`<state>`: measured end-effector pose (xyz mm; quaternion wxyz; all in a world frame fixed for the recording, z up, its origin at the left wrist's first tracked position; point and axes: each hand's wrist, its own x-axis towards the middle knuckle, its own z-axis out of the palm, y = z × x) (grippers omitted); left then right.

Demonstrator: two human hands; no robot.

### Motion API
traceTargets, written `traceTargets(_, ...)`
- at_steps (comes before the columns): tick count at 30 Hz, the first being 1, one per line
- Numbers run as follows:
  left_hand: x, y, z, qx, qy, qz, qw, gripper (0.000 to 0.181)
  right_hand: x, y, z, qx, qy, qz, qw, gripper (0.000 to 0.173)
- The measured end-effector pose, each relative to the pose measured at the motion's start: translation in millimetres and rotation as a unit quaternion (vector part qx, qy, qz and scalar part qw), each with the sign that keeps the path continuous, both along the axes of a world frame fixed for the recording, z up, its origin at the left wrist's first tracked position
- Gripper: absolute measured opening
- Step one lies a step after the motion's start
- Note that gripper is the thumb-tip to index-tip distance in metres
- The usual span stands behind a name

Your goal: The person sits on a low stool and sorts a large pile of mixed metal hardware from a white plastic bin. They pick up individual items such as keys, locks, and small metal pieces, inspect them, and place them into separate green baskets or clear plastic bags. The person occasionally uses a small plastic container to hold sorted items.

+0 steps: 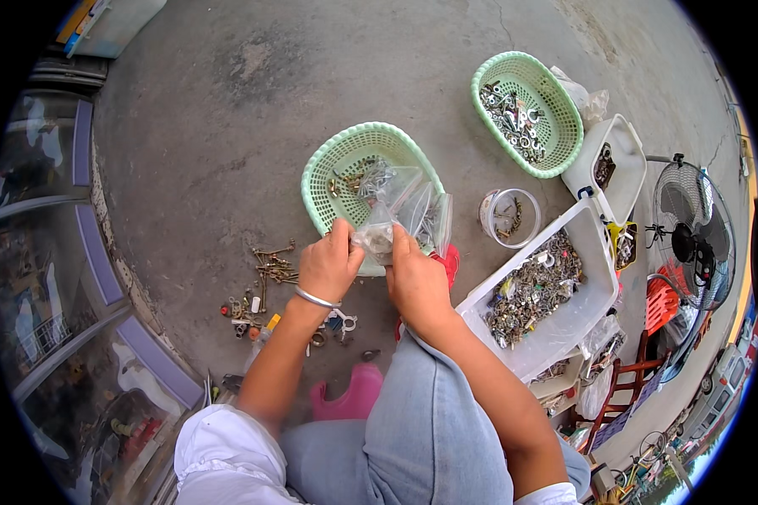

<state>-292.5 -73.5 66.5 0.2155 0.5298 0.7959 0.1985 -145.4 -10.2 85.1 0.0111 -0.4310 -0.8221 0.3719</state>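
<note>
My left hand (330,264) and my right hand (419,278) both pinch a clear plastic bag (377,238), its contents too blurred to tell. The bag is over the near rim of a green plastic basket (319,161). In that basket lie brass-coloured fittings (335,188) and a clear bag of metal hardware (376,177). More zip bags (443,221) with metal pieces hang over its right rim. Long bolts (278,266) lie on the concrete floor left of my left hand, with assorted small parts (245,322) nearer to me.
To the right stand a second green basket (553,136) of hardware, a clear round tub (511,218) with screws, a large white bin (543,334) of mixed fasteners, a white container (625,151) and a fan (691,243). A pink stool (354,394) is near my knees. Glass cabinets line the left.
</note>
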Motion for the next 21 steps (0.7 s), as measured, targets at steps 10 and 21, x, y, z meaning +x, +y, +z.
traceTargets(10,6,0,19,-0.047,0.033,-0.053,0.997,0.016,1,2,9,0.059,-0.023,0.026,0.998,0.029)
traceTargets(21,-74,-19,-97,0.026,-0.368,0.271,0.889,0.008,33,4,2,-0.049,0.13,-0.128,0.982,0.018)
